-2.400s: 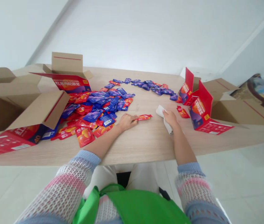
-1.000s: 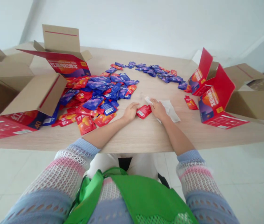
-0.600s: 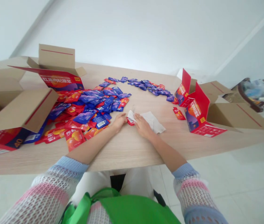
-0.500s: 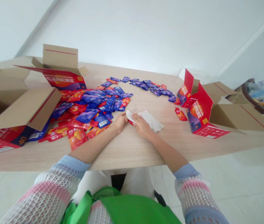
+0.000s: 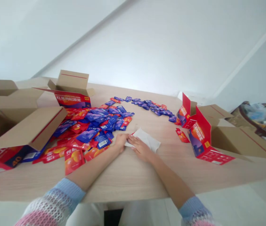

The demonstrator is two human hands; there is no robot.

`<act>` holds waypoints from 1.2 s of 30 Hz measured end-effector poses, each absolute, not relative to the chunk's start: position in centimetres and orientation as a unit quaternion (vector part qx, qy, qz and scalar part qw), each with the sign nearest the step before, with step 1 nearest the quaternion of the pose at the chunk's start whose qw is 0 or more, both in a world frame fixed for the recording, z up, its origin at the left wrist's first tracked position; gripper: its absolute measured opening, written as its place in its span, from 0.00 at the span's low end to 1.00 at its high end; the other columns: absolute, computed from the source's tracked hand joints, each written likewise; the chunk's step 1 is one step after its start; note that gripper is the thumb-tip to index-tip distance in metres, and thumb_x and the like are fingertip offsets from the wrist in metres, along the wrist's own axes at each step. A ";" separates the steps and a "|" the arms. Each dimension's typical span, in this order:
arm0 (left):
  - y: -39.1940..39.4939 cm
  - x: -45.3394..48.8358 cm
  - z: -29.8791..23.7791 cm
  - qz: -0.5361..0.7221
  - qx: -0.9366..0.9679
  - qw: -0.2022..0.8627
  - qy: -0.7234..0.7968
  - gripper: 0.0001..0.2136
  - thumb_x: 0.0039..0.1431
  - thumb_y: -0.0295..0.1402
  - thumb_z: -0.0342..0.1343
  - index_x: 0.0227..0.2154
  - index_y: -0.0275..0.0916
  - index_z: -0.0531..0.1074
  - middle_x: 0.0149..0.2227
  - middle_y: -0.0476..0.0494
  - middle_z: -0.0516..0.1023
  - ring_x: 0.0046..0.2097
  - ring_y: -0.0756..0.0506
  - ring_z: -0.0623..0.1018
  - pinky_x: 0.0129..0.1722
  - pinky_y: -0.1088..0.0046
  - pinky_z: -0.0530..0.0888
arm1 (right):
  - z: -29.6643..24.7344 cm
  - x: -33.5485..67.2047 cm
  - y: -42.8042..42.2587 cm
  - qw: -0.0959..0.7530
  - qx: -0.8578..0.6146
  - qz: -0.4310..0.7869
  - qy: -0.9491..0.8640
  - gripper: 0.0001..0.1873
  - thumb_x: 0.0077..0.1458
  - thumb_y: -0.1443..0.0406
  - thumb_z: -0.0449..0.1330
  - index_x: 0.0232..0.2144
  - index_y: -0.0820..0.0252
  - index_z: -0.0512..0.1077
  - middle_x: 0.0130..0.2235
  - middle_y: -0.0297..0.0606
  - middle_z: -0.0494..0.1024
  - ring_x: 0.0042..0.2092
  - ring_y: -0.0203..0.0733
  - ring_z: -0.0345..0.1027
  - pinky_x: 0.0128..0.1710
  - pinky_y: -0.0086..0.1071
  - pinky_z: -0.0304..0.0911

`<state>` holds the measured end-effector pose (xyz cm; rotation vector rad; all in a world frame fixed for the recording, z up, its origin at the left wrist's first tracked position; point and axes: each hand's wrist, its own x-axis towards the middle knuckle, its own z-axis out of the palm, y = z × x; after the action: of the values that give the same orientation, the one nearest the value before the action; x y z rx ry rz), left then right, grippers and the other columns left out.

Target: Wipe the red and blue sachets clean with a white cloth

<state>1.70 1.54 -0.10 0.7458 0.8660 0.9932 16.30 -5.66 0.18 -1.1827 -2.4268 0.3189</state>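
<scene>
Pale wood-look tabletop [image 5: 128,182], mixed sachet pile [image 5: 108,121] left of the white cloth [image 5: 148,138], red carton [image 5: 198,136] well right of it. Right hand [image 5: 142,151] lies flat on the cloth, fingers extended; left hand [image 5: 120,142] is bunched at the cloth's left edge, can't tell if it grips the red sachet [image 5: 132,134], only a sliver of which shows there. Step looks like wiping or pressing that sachet; next move likely calls for even palm pressure and a steadied sachet end
</scene>
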 end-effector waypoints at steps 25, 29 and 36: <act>0.9 1.1 0.7 0.408 0.331 0.761 0.381 0.21 0.39 0.12 0.45 0.36 0.29 0.74 0.34 0.38 0.79 0.37 0.46 0.79 0.40 0.70 0.76 | -1.4 22.9 -4.4 0.272 -0.653 0.026 -0.706 0.27 0.64 0.61 0.39 0.63 0.60 0.56 0.62 0.46 0.60 0.64 0.47 0.51 0.64 0.50 0.43; 0.8 1.0 0.9 0.400 0.347 0.766 0.365 0.23 0.37 0.12 0.45 0.36 0.30 0.75 0.35 0.39 0.80 0.38 0.46 0.79 0.40 0.71 0.75 | -1.4 19.5 -4.5 0.222 -0.598 0.062 -0.767 0.28 0.65 0.61 0.41 0.64 0.62 0.51 0.66 0.45 0.51 0.67 0.47 0.41 0.63 0.53 0.42; 0.7 1.9 -0.2 0.451 0.355 0.722 0.388 0.14 0.39 0.15 0.49 0.27 0.33 0.76 0.27 0.43 0.79 0.31 0.48 0.78 0.34 0.72 0.74 | -0.3 17.3 -4.7 0.187 -0.452 0.120 -0.864 0.28 0.66 0.60 0.41 0.66 0.52 0.44 0.67 0.38 0.47 0.67 0.42 0.36 0.64 0.51 0.36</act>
<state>1.85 0.70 -0.15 0.7835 0.8567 0.9957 17.30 -4.69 -0.31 -1.2729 -2.4316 0.3365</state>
